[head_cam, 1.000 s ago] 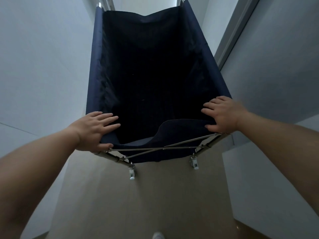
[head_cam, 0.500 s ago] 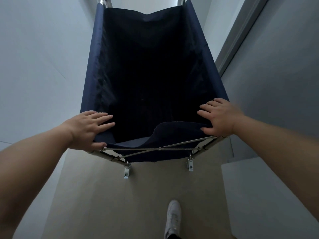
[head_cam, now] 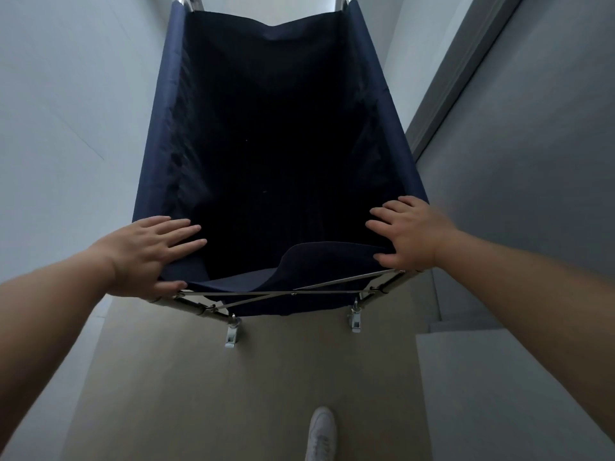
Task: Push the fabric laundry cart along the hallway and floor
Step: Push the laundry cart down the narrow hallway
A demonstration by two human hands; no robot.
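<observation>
The left hand (head_cam: 146, 254) is laid flat on the near left corner of the laundry cart (head_cam: 276, 144), fingers (head_cam: 181, 236) stretched out and slightly spread over the navy fabric, with the thumb tucked down at the rim beside the metal frame (head_cam: 199, 307). Nothing is gripped there; the palm is simply pressed on the cloth edge. The right hand (head_cam: 411, 236) is set on the near right corner in the same way, fingers extended towards the cart's dark interior and the thumb hooked at the folded fabric lip; it is spread open too, not clenched.

The cart is seen directly ahead, between both outstretched arms, filling the middle of the view. Its deep navy bag is hung from a chrome frame, crossed braces are seen at the near end, and two casters (head_cam: 232, 336) are seen below, resting on the floor (head_cam: 233, 394). The near fabric edge is folded inward and sags.

A pale beige floor is shown underfoot, with a white shoe (head_cam: 321, 434) planted at the bottom edge. The cart is flanked by a light wall (head_cam: 66, 111) on the left and a grey door (head_cam: 532, 144) with its frame on the right, in a narrow hallway.
</observation>
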